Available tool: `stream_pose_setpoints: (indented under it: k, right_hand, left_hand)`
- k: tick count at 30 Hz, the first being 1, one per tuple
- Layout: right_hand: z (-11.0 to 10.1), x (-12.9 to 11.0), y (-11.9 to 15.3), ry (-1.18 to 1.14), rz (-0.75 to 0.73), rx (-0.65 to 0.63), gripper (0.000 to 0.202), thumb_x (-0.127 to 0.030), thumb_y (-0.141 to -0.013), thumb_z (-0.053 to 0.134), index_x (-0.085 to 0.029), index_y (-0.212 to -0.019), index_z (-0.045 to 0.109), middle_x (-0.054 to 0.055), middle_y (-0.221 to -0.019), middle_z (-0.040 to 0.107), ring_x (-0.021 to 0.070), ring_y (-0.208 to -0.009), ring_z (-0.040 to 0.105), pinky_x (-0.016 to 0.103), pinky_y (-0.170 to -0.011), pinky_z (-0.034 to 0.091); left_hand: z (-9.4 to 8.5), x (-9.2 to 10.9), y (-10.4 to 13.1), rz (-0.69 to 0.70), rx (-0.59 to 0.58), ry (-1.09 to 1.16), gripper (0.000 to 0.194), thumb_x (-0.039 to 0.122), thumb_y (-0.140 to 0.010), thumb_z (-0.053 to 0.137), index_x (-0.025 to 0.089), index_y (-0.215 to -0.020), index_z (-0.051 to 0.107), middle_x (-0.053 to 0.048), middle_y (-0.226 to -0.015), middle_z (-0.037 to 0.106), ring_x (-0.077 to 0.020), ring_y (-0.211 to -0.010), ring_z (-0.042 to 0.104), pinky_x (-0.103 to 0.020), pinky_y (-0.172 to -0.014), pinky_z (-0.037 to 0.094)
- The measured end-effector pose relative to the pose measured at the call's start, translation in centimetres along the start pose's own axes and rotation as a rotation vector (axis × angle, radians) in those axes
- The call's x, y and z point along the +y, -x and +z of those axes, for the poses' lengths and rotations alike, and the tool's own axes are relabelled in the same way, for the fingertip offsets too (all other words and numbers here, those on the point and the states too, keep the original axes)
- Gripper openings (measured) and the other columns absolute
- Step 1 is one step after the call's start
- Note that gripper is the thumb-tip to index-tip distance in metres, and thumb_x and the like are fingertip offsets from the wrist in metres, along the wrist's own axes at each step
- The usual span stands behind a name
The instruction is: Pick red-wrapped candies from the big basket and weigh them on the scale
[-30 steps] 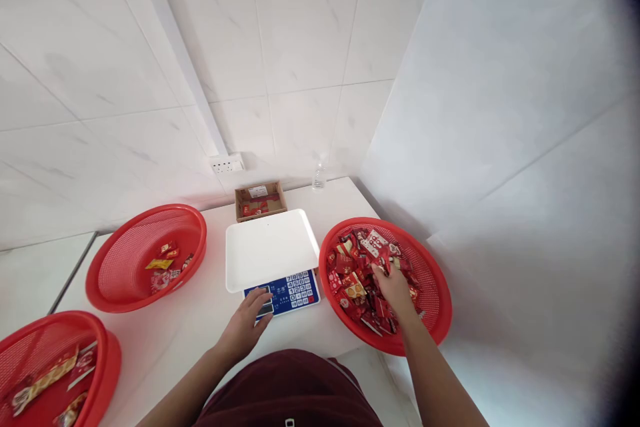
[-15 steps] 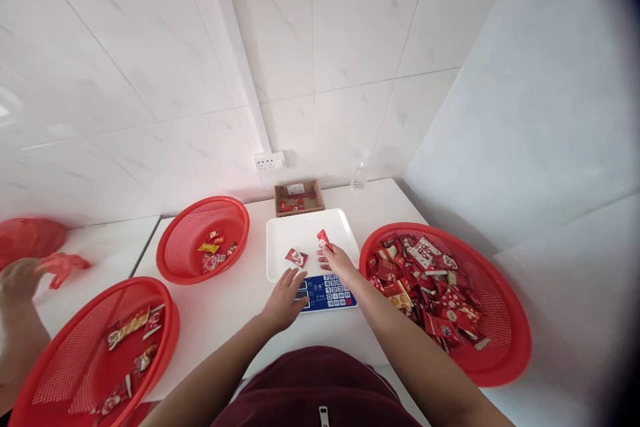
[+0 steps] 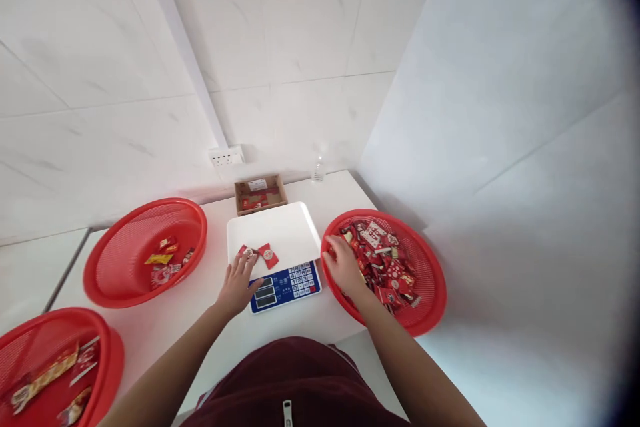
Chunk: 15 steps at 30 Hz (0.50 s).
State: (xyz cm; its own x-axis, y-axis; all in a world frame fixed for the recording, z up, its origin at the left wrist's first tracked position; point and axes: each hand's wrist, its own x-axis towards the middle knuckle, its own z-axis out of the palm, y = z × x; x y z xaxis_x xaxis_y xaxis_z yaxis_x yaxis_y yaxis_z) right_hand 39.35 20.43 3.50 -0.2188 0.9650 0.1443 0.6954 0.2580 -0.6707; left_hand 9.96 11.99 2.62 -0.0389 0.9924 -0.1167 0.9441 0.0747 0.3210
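Note:
A white digital scale with a flat tray (image 3: 280,223) and a blue keypad panel (image 3: 286,286) stands on the table in front of me. Two red-wrapped candies lie near the tray's front edge: one candy (image 3: 269,255) in plain sight, the other (image 3: 249,251) partly behind my fingers. My left hand (image 3: 236,288) is open there, fingertips at the second candy and thumb over the panel. To the right, my right hand (image 3: 345,268) is over the left rim of a red basket (image 3: 431,287) full of wrapped sweets (image 3: 387,260). Its fingers are apart, with nothing visible in them.
Two more red baskets stand left: one basket (image 3: 113,260) with several sweets, and a nearer basket (image 3: 113,360) holding longer packets. Behind the scale are a small cardboard box (image 3: 261,193) and a clear bottle (image 3: 319,169). A wall socket (image 3: 227,156) sits above.
My right hand has put its red candy on the tray beside the other one and moved right to the full basket. The view has swung right; the other person's hand is out of sight.

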Motion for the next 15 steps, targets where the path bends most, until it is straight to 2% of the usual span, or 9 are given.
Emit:
stream_pose_setpoints:
  k: [3, 5, 7, 10, 12, 15]
  right_hand:
    - [-4.3, 6.8, 1.8, 0.241, 0.352, 0.149, 0.051, -0.029, -0.084, 0.043, -0.011, -0.132, 0.044, 0.019, -0.135, 0.046, 0.0288, -0.130, 0.038, 0.045, -0.107, 0.030]
    - [-5.9, 10.6, 3.3, 0.329, 0.599, 0.125, 0.061, -0.029, -0.080, 0.049, -0.009, -0.137, 0.038, 0.023, -0.136, 0.042, 0.0340, -0.130, 0.037, 0.048, -0.104, 0.031]
    - [-6.2, 13.0, 4.4, 0.333, 0.708, 0.062, 0.070, -0.033, -0.077, 0.055, -0.008, -0.139, 0.034, 0.026, -0.138, 0.040, 0.0369, -0.129, 0.039, 0.049, -0.102, 0.033]
    - [-5.7, 14.1, 4.9, 0.241, 0.739, 0.084, 0.075, -0.039, -0.071, 0.061, -0.012, -0.137, 0.038, 0.025, -0.138, 0.040, 0.0368, -0.124, 0.045, 0.049, -0.099, 0.037]
    - [-5.5, 14.1, 4.7, 0.050, 0.738, 0.143, 0.069, -0.035, -0.068, 0.062, -0.013, -0.131, 0.045, 0.022, -0.130, 0.050, 0.0339, -0.118, 0.051, 0.047, -0.096, 0.040]
    - [-6.0, 14.2, 4.6, -0.277, 0.736, 0.142, 0.057, -0.031, -0.071, 0.057, -0.013, -0.124, 0.050, 0.016, -0.111, 0.065, 0.0274, -0.102, 0.062, 0.039, -0.086, 0.049]
  left_hand:
    - [0.9, -0.2, 1.5, 0.040, 0.044, 0.032, 0.060, 0.047, -0.089, 0.041, 0.020, -0.142, 0.035, -0.013, -0.151, 0.031, -0.0317, -0.141, 0.020, -0.054, -0.110, 0.023]
    - [1.6, -0.1, 2.7, 0.061, 0.042, 0.053, 0.058, 0.048, -0.089, 0.040, 0.021, -0.140, 0.038, -0.013, -0.149, 0.036, -0.0312, -0.141, 0.022, -0.053, -0.110, 0.025]
    - [2.3, 0.1, 3.7, 0.069, 0.031, 0.067, 0.057, 0.048, -0.089, 0.040, 0.020, -0.138, 0.041, -0.013, -0.147, 0.040, -0.0310, -0.140, 0.024, -0.053, -0.110, 0.027]
    - [3.0, 0.6, 4.4, 0.073, 0.016, 0.080, 0.057, 0.048, -0.088, 0.041, 0.018, -0.136, 0.044, -0.014, -0.145, 0.041, -0.0311, -0.140, 0.025, -0.052, -0.110, 0.027]
    - [3.2, 1.0, 4.5, 0.078, 0.018, 0.090, 0.055, 0.047, -0.089, 0.041, 0.019, -0.136, 0.044, -0.013, -0.145, 0.042, -0.0306, -0.140, 0.025, -0.051, -0.110, 0.027]
    - [3.3, 1.2, 4.5, 0.085, 0.043, 0.103, 0.053, 0.046, -0.089, 0.041, 0.022, -0.136, 0.045, -0.011, -0.144, 0.043, -0.0298, -0.139, 0.027, -0.052, -0.110, 0.028]
